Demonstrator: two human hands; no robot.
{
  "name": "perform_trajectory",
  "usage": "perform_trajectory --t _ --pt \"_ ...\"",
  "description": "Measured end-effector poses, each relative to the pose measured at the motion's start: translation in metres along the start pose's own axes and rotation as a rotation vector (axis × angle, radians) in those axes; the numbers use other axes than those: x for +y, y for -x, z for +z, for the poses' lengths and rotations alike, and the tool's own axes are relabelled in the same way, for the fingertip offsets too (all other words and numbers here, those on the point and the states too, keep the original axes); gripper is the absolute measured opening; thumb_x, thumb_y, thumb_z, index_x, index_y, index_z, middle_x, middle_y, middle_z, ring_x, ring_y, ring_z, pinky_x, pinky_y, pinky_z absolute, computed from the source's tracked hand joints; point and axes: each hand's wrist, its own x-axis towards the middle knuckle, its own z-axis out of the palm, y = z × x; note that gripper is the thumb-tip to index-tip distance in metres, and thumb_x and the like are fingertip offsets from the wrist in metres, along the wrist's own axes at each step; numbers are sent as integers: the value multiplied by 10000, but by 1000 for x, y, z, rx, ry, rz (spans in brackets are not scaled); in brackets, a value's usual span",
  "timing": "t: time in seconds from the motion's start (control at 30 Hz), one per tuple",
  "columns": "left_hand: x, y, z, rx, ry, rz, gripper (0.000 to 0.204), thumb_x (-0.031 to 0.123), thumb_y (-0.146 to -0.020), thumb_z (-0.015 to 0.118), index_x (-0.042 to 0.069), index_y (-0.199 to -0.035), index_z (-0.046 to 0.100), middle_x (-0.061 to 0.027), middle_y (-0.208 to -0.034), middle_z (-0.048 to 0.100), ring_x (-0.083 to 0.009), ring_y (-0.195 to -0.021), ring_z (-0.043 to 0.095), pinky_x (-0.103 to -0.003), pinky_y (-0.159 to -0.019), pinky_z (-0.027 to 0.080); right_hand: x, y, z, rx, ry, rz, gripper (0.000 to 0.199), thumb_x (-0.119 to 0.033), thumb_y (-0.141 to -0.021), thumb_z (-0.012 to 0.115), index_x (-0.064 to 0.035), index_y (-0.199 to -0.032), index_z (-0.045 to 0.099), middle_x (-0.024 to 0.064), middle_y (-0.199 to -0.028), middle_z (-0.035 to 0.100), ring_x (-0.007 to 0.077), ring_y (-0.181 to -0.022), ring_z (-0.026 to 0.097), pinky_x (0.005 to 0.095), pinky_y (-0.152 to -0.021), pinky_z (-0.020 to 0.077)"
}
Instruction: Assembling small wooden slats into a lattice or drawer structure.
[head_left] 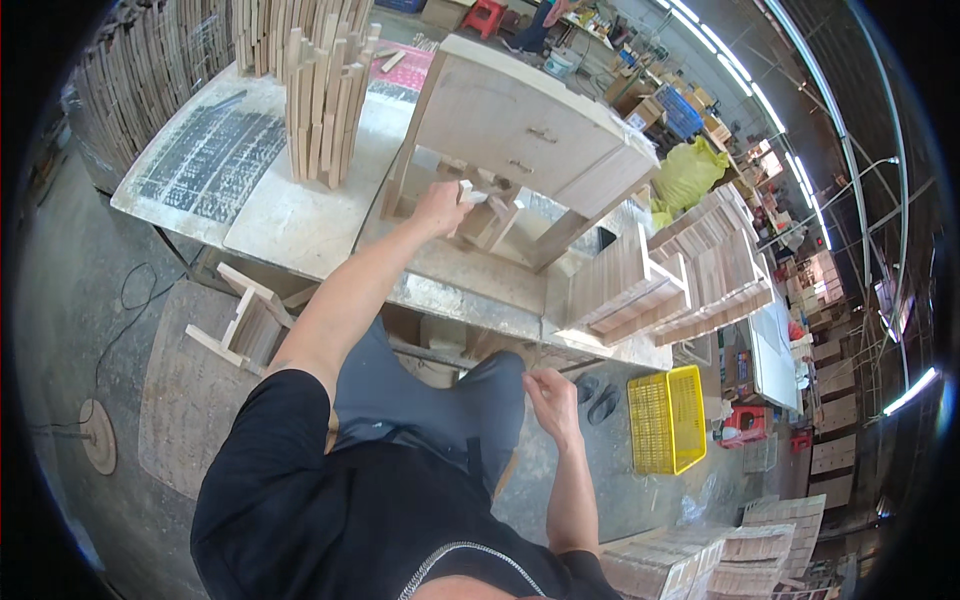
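Observation:
My left hand (441, 211) reaches to the workbench with its fingers closed round a small whitish piece (474, 195); its exact kind does not show. Right behind that hand stands a pale wooden cabinet frame (515, 130) with a broad panel, two small slots and an open lower part. Smaller wooden parts (490, 222) stand inside the opening, partly hidden by the hand. Beside my right knee, away from the bench, my right hand (553, 405) hangs with loosely bent fingers and nothing visible in it.
Upright bundles of wooden strips (328, 110) stand on the bench at left. Stacked slatted panels (630, 285) sit at its right end. A yellow plastic crate (667, 420) and sandals (603, 404) lie on the floor at right. A wooden frame (240, 325) is below left.

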Motion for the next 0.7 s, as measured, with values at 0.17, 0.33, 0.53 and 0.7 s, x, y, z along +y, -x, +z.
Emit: perform_trajectory --t 0.17,0.33,0.53,0.7 --pt "-5 13 -3 -26 133 41 290 223 -883 722 -32 -1016 681 -246 -979 717 -404 -970 696 -481 -833 532 -13 -18 -12 24 -15 10 148 -104 -933 698 28 -996 720 155 -930 730 254 -827 725 347 -753 562" --pt "-5 1 14 69 149 102 272 219 -902 708 -39 -975 663 -264 -943 701 -429 -929 683 -487 -808 523 -12 -63 -7 -40 -10 -87 143 -100 -935 694 21 -1008 716 160 -920 724 262 -826 720 352 -746 560" --pt "-15 21 2 35 94 151 259 215 -922 705 -37 -957 658 -256 -858 677 -402 -779 664 -447 -706 506 -29 -92 8 -103 -12 -197 120 -87 -934 686 26 -968 710 178 -905 711 305 -825 718 363 -761 554" --pt "-14 69 -37 -86 90 314 260 220 -958 679 -39 -981 674 -212 -852 713 -336 -731 688 -411 -647 525 -22 -97 16 -87 55 -251 142 -45 -895 693 16 -1023 700 169 -917 711 293 -821 715 370 -764 552"
